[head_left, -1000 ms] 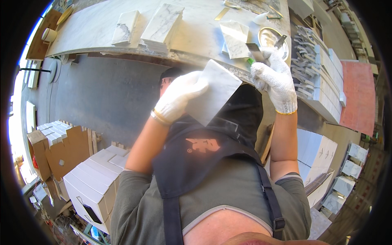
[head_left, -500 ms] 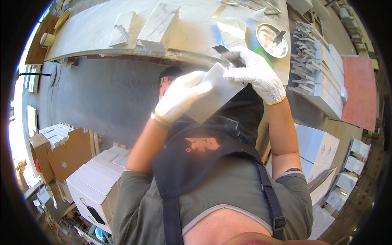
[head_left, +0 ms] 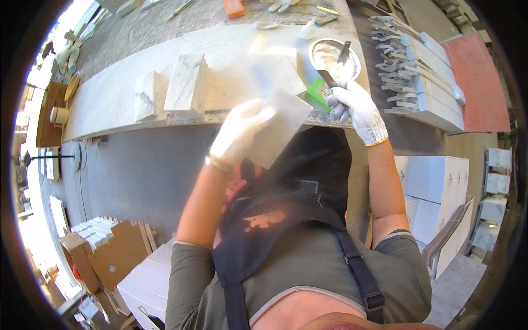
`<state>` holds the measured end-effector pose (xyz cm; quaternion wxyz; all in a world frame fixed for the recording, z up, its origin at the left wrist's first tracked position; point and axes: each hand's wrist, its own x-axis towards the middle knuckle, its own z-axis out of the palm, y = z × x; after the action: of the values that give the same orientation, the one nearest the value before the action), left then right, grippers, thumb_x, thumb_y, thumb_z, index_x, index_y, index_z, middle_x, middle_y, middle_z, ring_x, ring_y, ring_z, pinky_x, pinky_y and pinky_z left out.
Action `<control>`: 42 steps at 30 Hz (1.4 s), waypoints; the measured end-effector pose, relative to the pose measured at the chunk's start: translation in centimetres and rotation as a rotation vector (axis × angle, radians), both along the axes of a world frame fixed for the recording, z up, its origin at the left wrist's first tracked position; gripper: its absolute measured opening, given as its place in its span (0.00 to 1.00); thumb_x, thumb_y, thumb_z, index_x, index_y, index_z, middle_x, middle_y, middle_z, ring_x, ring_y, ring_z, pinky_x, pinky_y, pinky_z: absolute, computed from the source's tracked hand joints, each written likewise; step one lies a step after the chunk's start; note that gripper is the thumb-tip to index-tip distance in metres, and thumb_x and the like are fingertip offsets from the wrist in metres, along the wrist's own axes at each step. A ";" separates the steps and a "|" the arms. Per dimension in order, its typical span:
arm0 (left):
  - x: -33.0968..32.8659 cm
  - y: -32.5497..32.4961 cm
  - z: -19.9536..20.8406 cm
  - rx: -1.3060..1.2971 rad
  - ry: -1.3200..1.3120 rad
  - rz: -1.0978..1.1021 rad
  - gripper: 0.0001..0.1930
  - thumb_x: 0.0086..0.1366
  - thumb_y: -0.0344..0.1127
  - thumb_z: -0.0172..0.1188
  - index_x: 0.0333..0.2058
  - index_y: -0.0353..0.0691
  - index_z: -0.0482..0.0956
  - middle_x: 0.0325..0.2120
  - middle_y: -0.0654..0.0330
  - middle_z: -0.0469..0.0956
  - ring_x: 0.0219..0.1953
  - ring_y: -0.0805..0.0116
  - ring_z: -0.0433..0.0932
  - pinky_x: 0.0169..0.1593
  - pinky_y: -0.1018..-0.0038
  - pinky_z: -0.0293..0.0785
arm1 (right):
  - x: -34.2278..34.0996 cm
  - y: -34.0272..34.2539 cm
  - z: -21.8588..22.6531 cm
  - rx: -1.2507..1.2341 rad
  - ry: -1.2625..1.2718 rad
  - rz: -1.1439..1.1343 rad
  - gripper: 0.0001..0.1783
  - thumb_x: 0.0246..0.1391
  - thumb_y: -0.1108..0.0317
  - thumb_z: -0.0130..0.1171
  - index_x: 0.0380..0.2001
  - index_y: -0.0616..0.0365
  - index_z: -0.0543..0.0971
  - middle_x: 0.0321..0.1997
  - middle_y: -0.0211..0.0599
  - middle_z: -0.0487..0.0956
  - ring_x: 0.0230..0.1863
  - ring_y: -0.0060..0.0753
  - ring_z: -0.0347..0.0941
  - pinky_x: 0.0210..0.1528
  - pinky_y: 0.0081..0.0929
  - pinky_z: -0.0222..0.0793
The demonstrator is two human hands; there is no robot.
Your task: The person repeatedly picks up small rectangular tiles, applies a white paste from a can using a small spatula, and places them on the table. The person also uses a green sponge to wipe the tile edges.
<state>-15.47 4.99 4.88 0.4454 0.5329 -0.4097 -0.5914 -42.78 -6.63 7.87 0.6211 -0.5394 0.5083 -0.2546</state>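
My left hand (head_left: pixel 242 129), in a white knit glove, grips a flat pale tile (head_left: pixel 283 121) by its left side, tilted in front of my apron at the table's near edge. In my gloved right hand (head_left: pixel 355 107) is a putty knife (head_left: pixel 327 78), its dark blade pointing up and left. Just beyond that blade stands a round tub (head_left: pixel 356 69) of whitish paste, with a second dark-bladed spatula (head_left: pixel 344 53) resting in it. A green flat piece (head_left: pixel 317 94) lies beside my right hand, its kind unclear.
Stacked marble-look tiles (head_left: pixel 184 88) and a smaller stack (head_left: pixel 146 94) stand on the worktable (head_left: pixel 104 113). Long slabs with strips between them (head_left: pixel 437 82) lie at the right. White boxes (head_left: pixel 434 176) are right of me, an open carton (head_left: pixel 118 253) at lower left. An orange box (head_left: pixel 234 7) sits far back.
My right hand has left the tile and moved down-right with the putty knife, toward the tub. The left hand still holds the tile. The view has shifted, showing more of the table's far side.
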 end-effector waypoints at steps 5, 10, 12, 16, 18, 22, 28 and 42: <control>-1.5 -8.1 -1.1 -0.032 -0.172 -0.133 0.15 0.74 0.42 0.63 0.47 0.36 0.84 0.38 0.67 0.82 0.40 0.79 0.76 0.47 0.77 0.74 | -4.9 -3.4 -1.8 -0.237 0.206 -0.134 0.14 0.66 0.64 0.62 0.51 0.58 0.83 0.34 0.27 0.82 0.29 0.14 0.75 0.29 0.17 0.69; -3.3 -13.8 -2.8 -0.069 -0.263 -0.202 0.17 0.74 0.44 0.63 0.50 0.37 0.85 0.39 0.65 0.84 0.40 0.77 0.78 0.48 0.74 0.75 | -5.2 -6.5 -2.3 -0.337 0.398 -0.123 0.17 0.63 0.64 0.67 0.52 0.57 0.85 0.27 0.24 0.79 0.25 0.13 0.70 0.27 0.18 0.65; -3.7 -15.2 -3.6 -0.056 -0.274 -0.203 0.18 0.74 0.45 0.62 0.51 0.37 0.85 0.40 0.65 0.84 0.41 0.76 0.78 0.49 0.74 0.75 | -4.5 -7.5 -2.6 -0.335 0.396 -0.144 0.15 0.63 0.64 0.68 0.51 0.58 0.86 0.27 0.24 0.79 0.25 0.13 0.70 0.27 0.18 0.65; -4.4 -16.6 -5.2 -0.082 -0.404 -0.201 0.18 0.75 0.47 0.61 0.50 0.37 0.86 0.40 0.65 0.84 0.42 0.77 0.77 0.50 0.75 0.74 | -4.1 -9.5 -3.3 -0.303 0.410 -0.123 0.15 0.60 0.62 0.70 0.45 0.60 0.87 0.30 0.28 0.82 0.23 0.15 0.69 0.26 0.19 0.66; -4.5 -17.0 -5.9 -0.100 -0.417 -0.211 0.18 0.75 0.47 0.61 0.50 0.38 0.86 0.39 0.66 0.84 0.42 0.77 0.77 0.51 0.75 0.74 | -4.2 -10.3 -3.9 -0.302 0.370 -0.106 0.14 0.59 0.62 0.71 0.43 0.61 0.87 0.30 0.29 0.83 0.22 0.15 0.69 0.26 0.20 0.66; -4.5 -17.4 -6.6 -0.127 -0.474 -0.252 0.18 0.75 0.47 0.61 0.48 0.38 0.86 0.39 0.66 0.83 0.43 0.77 0.77 0.51 0.76 0.73 | -4.5 -11.0 -4.9 -0.214 0.265 -0.041 0.12 0.58 0.64 0.71 0.41 0.60 0.88 0.31 0.29 0.84 0.22 0.16 0.69 0.25 0.20 0.66; -4.3 -17.5 -6.5 -0.076 -0.361 -0.218 0.18 0.75 0.46 0.60 0.48 0.36 0.85 0.42 0.64 0.84 0.44 0.76 0.78 0.52 0.76 0.74 | -5.0 -10.2 -4.5 -0.102 0.138 -0.155 0.11 0.60 0.65 0.68 0.43 0.57 0.88 0.30 0.26 0.83 0.23 0.14 0.70 0.24 0.18 0.61; -4.2 -17.6 -6.6 0.011 -0.235 -0.190 0.21 0.74 0.46 0.64 0.53 0.33 0.84 0.45 0.63 0.84 0.46 0.75 0.80 0.54 0.76 0.75 | -4.2 -8.4 -2.4 -0.181 0.009 -0.183 0.12 0.63 0.64 0.66 0.47 0.56 0.87 0.31 0.22 0.82 0.25 0.12 0.71 0.27 0.15 0.62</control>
<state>-19.69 -12.61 -1.76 0.3335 0.5598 -0.5044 -0.5665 -46.95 -15.04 5.47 0.5418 -0.5459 0.5331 -0.3526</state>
